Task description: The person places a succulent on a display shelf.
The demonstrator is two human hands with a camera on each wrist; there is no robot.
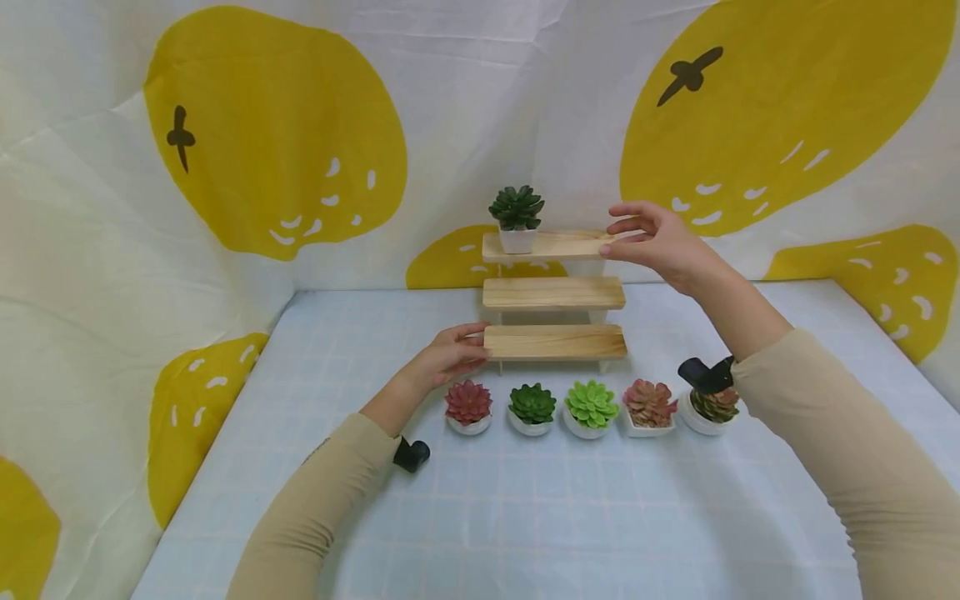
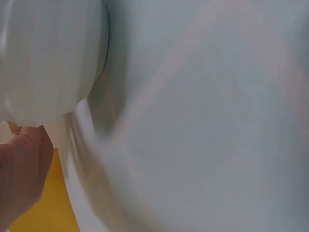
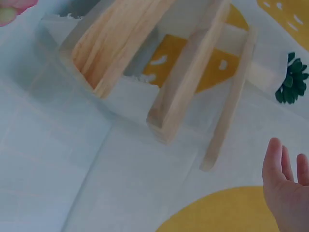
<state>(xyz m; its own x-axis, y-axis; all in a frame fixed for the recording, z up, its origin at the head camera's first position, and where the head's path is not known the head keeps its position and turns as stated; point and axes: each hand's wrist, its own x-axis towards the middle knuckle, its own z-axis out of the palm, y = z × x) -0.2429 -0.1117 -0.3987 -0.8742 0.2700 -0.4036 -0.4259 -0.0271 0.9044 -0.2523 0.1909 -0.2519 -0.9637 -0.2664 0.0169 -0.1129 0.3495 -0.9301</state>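
Five potted succulents lined the desk's near edge; left hand touched the shelf's bottom tier, right hand, fingers relaxed, touched the top tier's right end.

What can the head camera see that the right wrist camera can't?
Only the head view shows the left hand touching the bottom shelf, and five little plants in a row, such as the red plant.
Only the right wrist view shows the shelves from the side, slanting across the picture.
Both show the right hand with straight fingers, the top shelf and the dark green plant on it.
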